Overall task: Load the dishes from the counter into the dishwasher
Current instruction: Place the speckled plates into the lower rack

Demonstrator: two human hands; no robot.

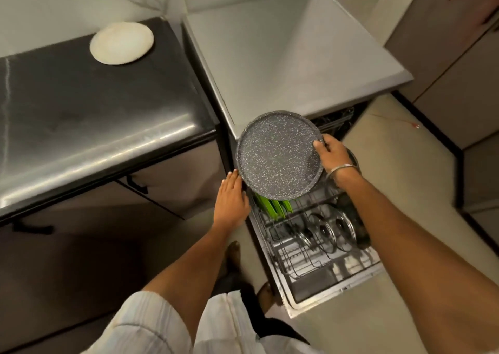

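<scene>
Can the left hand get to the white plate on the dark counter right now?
Probably yes: the left hand only rests flat on the speckled plate, which the right hand grips, and nothing stands between it and the white plate.

Dark steel table (pixel 89 116) on the left: one white plate (pixel 122 43) lying flat near its back edge. Grey table (pixel 283 56) to its right. Below that, the dishwasher rack (pixel 272 248) is pulled out: green plates (pixel 275 206) upright at the back, glass lids (pixel 330 228) on edge mid-rack.

green plates (pixel 274 205) half hidden (behind speckled plate (pixel 278 155)), left fingers (pixel 234 176) unseen
</scene>
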